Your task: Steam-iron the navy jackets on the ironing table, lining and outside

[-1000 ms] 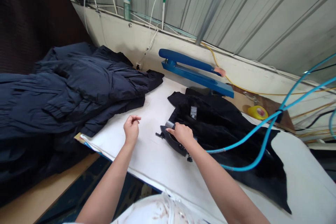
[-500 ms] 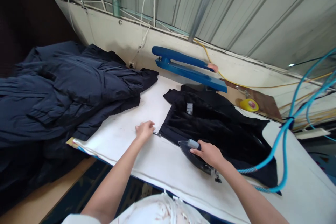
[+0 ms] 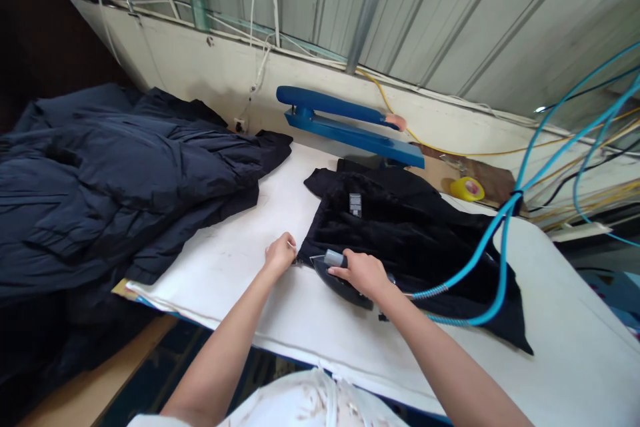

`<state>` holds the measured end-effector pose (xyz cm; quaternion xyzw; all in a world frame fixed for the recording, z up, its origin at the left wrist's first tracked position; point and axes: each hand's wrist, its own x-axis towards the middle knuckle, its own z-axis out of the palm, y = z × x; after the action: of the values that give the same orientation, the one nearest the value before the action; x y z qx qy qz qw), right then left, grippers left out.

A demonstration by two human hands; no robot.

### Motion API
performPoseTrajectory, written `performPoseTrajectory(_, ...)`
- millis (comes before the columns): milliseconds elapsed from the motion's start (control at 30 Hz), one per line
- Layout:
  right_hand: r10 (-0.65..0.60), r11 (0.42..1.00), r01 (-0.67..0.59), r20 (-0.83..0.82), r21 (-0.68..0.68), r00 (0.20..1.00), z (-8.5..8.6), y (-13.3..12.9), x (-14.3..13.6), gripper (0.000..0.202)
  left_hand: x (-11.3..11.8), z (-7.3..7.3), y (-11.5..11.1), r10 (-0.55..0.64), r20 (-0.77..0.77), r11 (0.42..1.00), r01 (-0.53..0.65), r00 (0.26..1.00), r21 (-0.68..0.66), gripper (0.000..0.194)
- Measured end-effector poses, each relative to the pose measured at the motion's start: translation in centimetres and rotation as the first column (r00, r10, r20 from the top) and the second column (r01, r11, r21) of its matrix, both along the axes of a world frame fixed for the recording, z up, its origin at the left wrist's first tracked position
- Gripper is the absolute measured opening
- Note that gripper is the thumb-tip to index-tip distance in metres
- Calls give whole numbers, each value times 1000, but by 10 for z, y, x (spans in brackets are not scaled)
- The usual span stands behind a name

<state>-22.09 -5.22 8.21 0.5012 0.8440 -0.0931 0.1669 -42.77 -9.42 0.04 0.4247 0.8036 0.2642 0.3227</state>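
Note:
My right hand (image 3: 364,271) is wrapped round the grey handle of a dark steam iron (image 3: 343,288). The iron lies along the near edge of a black garment (image 3: 395,227), its pointed tip close to the garment's left corner. Fingers curled together, my left hand (image 3: 281,253) pinches at that corner, where what looks like a zipper end (image 3: 299,262) sticks out. The fingertips partly hide it. A grey label (image 3: 355,205) shows on the garment's dark lining. Light blue hoses (image 3: 480,257) run from the iron up to the right.
Dark navy garments (image 3: 125,173) are heaped on the left of the white padded table (image 3: 240,267). At the back stands a blue sleeve board (image 3: 350,127). A yellow tape roll (image 3: 467,188) lies by the wall, and a teal bottle (image 3: 199,7) is on the ledge.
My right hand has slid the iron left along the garment's edge, bringing its tip near the corner. My left hand stays at the corner. The hoses have followed the iron.

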Motion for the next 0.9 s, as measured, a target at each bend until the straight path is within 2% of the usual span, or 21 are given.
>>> performPoseTrajectory(100, -34, 999, 34, -20, 1, 999, -2, 7, -22, 61, -13, 1, -1, 157, 96, 970, -172, 983, 174, 16)
performPoseTrajectory(167, -61, 998, 61, -37, 4, 997, -2, 13, -35, 60, -21, 2, -4, 208, 124, 937, -234, 970, 260, 16)
performPoseTrajectory(300, -56, 998, 56, -77, 8, 995, -1, 22, -48, 62, -30, 2, -7, 233, 131, 910, -263, 964, 319, 15)
performPoseTrajectory(400, -26, 1000, 24, -91, -18, 995, 1, 25, -43, 64, -28, 0, -5, 218, 107, 921, -241, 970, 307, 15)
performPoseTrajectory(533, -12, 999, 8, -62, -54, 998, 6, 23, -10, 63, -10, 4, 2, 177, 16, 961, -176, 984, 213, 16)
performPoseTrajectory(667, -9, 998, 9, -4, -55, 1000, 10, 24, 47, 62, 12, 8, 12, 86, -138, 996, -82, 987, 37, 17)
performPoseTrajectory(800, -3, 998, 5, 41, -58, 999, 10, 26, 107, 58, 24, 6, 23, -6, -184, 997, -8, 983, -72, 23)
performPoseTrajectory(900, -22, 997, 26, 62, -67, 998, 10, 25, 140, 57, 24, 6, 29, -37, -198, 987, 4, 980, -161, 24)
